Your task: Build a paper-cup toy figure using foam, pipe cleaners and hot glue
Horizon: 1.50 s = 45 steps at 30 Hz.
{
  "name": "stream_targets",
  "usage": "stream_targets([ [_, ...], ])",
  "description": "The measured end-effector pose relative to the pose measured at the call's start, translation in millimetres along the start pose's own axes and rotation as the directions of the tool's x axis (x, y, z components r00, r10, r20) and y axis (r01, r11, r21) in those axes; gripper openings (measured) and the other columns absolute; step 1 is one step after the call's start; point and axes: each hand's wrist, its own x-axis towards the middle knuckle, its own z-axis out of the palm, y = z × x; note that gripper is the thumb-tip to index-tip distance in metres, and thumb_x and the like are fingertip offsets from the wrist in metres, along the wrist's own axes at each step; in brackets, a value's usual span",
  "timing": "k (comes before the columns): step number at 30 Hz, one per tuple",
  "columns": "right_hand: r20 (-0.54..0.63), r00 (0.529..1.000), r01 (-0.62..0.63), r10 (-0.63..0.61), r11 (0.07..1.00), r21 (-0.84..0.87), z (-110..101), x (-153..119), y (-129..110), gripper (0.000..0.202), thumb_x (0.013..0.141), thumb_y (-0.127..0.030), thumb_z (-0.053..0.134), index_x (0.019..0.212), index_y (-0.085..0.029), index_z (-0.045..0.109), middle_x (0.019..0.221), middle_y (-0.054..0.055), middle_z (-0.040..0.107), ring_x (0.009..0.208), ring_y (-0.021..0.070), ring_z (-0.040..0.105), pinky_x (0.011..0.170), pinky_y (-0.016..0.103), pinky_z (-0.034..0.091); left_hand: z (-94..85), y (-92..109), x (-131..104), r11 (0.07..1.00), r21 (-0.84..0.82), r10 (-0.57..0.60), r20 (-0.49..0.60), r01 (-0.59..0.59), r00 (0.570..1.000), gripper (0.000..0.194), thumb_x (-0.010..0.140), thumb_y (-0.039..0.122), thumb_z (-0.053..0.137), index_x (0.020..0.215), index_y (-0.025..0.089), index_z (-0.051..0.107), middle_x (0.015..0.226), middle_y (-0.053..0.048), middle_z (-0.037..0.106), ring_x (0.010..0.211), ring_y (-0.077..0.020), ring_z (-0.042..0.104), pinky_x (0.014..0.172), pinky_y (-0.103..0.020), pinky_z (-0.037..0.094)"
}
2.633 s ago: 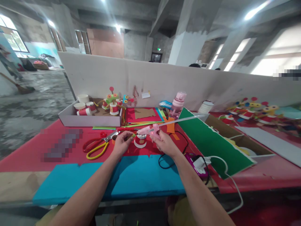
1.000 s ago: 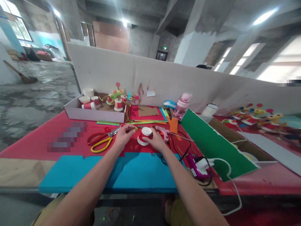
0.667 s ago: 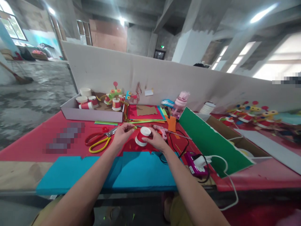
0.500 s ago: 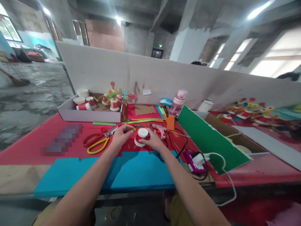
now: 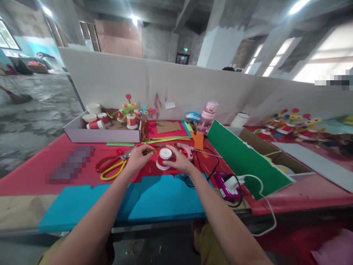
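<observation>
My left hand is closed in a pinch on a small folded paper strip, dark and yellowish-green, just left of the cup. A white paper cup with a red band stands upside down on the red table cover. Wrapped round the cup's right side, my right hand grips it, thumb in front. Red-and-yellow-handled scissors lie left of my left hand, their blades partly behind it. A pink glue gun rests behind my right hand.
A shallow box at the back left holds red-banded cups and a green-headed paper figure. To the right stand a green cardboard box and a purple power block with cables. A blue sheet covers the front edge.
The view has shifted slightly. In my left hand, more of the folded strip shows between the fingers and the cup. My right hand stays at the cup.
</observation>
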Motion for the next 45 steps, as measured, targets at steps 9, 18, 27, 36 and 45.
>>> stream_targets([
  [9, -0.083, 0.997, -0.014, -0.003, 0.98, -0.199, 11.3, -3.0, -10.0, 0.047, 0.074, -0.032, 0.072, 0.117, -0.022, 0.057, 0.112, 0.005, 0.067, 0.102, 0.0228, 0.062, 0.09, 0.038, 0.047, 3.2, 9.6, -3.0, 0.985, 0.161, 0.058, 0.045, -0.064, 0.997, 0.02, 0.073, 0.022, 0.058, 0.087, 0.02, 0.072, 0.081, -0.003, 0.074, 0.073, -0.0183, 0.065, 0.066, -0.027, 0.048],
  [18, -0.101, 0.995, -0.014, -0.01, 0.973, -0.231, 12.0, -1.5, -1.4, 0.051, 0.075, -0.034, 0.071, 0.121, -0.02, 0.055, 0.116, 0.008, 0.065, 0.106, 0.0236, 0.061, 0.093, 0.04, 0.045, 5.1, 8.6, -2.8, 0.974, 0.215, 0.063, 0.061, -0.075, 0.996, 0.023, 0.075, 0.017, 0.058, 0.091, 0.019, 0.075, 0.091, -0.006, 0.076, 0.083, -0.0218, 0.069, 0.077, -0.031, 0.051],
  [27, -0.096, 0.994, 0.019, -0.043, 0.971, -0.239, 11.9, -1.7, -2.2, 0.049, 0.075, -0.034, 0.071, 0.12, -0.021, 0.055, 0.114, 0.007, 0.066, 0.104, 0.0228, 0.061, 0.092, 0.039, 0.046, 9.2, 10.2, -4.2, 0.981, 0.169, 0.089, 0.057, -0.098, 0.994, 0.025, 0.074, 0.014, 0.059, 0.091, 0.021, 0.075, 0.094, -0.005, 0.076, 0.087, -0.0223, 0.069, 0.08, -0.032, 0.052],
  [36, -0.114, 0.993, -0.013, -0.015, 0.97, -0.243, 13.2, -2.3, -6.4, 0.048, 0.074, -0.032, 0.071, 0.119, -0.021, 0.055, 0.115, 0.008, 0.065, 0.105, 0.0231, 0.06, 0.091, 0.039, 0.046, 14.1, 3.7, -4.8, 0.984, 0.131, 0.118, 0.022, -0.12, 0.993, 0.023, 0.074, 0.013, 0.06, 0.09, 0.022, 0.074, 0.095, -0.005, 0.075, 0.089, -0.0221, 0.067, 0.083, -0.033, 0.051],
  [45, -0.11, 0.994, -0.023, -0.005, 0.968, -0.249, 13.0, -4.3, -14.7, 0.047, 0.074, -0.031, 0.07, 0.117, -0.021, 0.056, 0.114, 0.007, 0.065, 0.106, 0.024, 0.06, 0.091, 0.039, 0.045, 15.8, 7.5, -6.6, 0.987, 0.118, 0.109, -0.006, -0.107, 0.994, 0.01, 0.073, 0.019, 0.062, 0.082, 0.02, 0.065, 0.08, -0.002, 0.069, 0.078, -0.019, 0.064, 0.071, -0.029, 0.049],
])
